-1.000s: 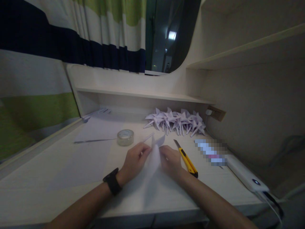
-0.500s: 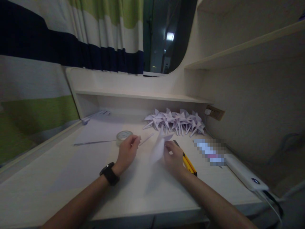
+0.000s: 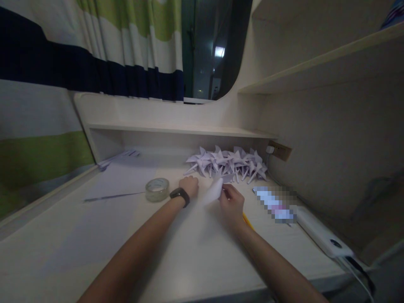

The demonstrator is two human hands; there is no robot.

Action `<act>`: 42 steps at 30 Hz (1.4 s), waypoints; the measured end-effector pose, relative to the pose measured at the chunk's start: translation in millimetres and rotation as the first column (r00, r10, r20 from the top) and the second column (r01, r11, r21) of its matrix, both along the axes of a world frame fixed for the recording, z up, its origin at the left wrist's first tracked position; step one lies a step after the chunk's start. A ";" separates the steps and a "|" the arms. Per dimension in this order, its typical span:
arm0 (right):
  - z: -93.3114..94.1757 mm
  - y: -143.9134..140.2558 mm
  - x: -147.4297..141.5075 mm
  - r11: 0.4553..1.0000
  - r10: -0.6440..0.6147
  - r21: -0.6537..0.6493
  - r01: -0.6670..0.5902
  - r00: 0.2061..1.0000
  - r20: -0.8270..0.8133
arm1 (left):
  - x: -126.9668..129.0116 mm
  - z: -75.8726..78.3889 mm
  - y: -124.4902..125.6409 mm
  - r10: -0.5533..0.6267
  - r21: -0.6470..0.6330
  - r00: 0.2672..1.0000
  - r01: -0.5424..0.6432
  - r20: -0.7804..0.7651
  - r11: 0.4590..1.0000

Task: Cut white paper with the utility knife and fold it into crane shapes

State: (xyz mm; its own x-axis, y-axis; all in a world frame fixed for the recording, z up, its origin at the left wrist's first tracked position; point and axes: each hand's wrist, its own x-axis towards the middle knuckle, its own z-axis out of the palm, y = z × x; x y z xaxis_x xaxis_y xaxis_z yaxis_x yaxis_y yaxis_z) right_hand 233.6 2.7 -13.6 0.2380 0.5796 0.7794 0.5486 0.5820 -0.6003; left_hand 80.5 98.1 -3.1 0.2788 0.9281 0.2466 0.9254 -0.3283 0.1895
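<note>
Paper (image 3: 214,191) — long axis slanting near-left to far-right — in right hand (image 3: 232,204).

Pinwheels (image 3: 226,161) behind the held paper (image 3: 215,190)

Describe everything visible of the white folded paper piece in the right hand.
The white folded paper piece looks thin and smooth, with a curved panel reaching left and a greyer flap at the top, angled right. The right hand pinches it near its right edge, over the pale flat desk, just in front of the white paper pinwheels. Blur hides its exact folds; whether it touches the desk is unclear.
</note>
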 end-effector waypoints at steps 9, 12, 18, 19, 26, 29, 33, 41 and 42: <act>1.5 -2.1 -1.0 1.000 -0.007 0.006 0.007 0.999 0.037 | -8.7 2.3 0.4 -0.008 -0.067 0.963 0.027 0.269 0.997; -1.7 -2.0 0.1 1.000 0.005 -0.008 -0.005 0.999 0.052 | -24.1 12.3 -20.6 -0.060 -0.095 0.905 0.110 0.422 0.989; -0.2 -3.6 -5.6 1.000 0.010 0.023 -0.013 0.993 0.120 | -61.4 14.7 -74.1 0.038 -0.171 0.258 0.518 0.965 0.838; 2.6 -3.3 -8.2 0.999 0.009 0.037 -0.014 0.991 0.133 | -65.6 13.7 -79.8 0.079 -0.183 0.215 0.520 0.973 0.834; 23.4 3.0 -28.2 0.983 0.093 0.129 -0.132 0.957 0.274 | -76.4 13.5 -95.9 0.171 -0.173 0.055 0.538 0.984 0.825; 19.3 0.5 -30.5 0.979 0.076 0.163 -0.124 0.958 0.276 | -77.4 12.8 -97.0 0.165 -0.178 0.070 0.500 0.984 0.848; 10.4 -10.8 -28.9 0.981 0.092 0.139 -0.132 0.961 0.260 | -78.6 13.4 -99.4 0.104 -0.136 0.098 0.429 0.990 0.893; 9.6 -20.5 -34.0 0.967 0.135 0.169 -0.191 0.945 0.299 | -73.5 26.5 -111.4 0.126 -0.196 0.200 0.386 0.972 0.901; 9.0 -20.0 -34.6 0.966 0.135 0.169 -0.194 0.940 0.312 | -72.9 26.2 -111.8 0.122 -0.193 0.202 0.385 0.972 0.902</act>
State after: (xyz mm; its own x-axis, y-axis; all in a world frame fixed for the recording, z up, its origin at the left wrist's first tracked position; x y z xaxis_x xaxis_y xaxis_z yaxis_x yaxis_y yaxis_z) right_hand 198.9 -17.3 -4.6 -0.1064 0.4206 0.9010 0.5702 0.7681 -0.2912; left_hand 7.6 -13.8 23.1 0.1916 0.9735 0.1248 -0.1099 -0.1051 0.9884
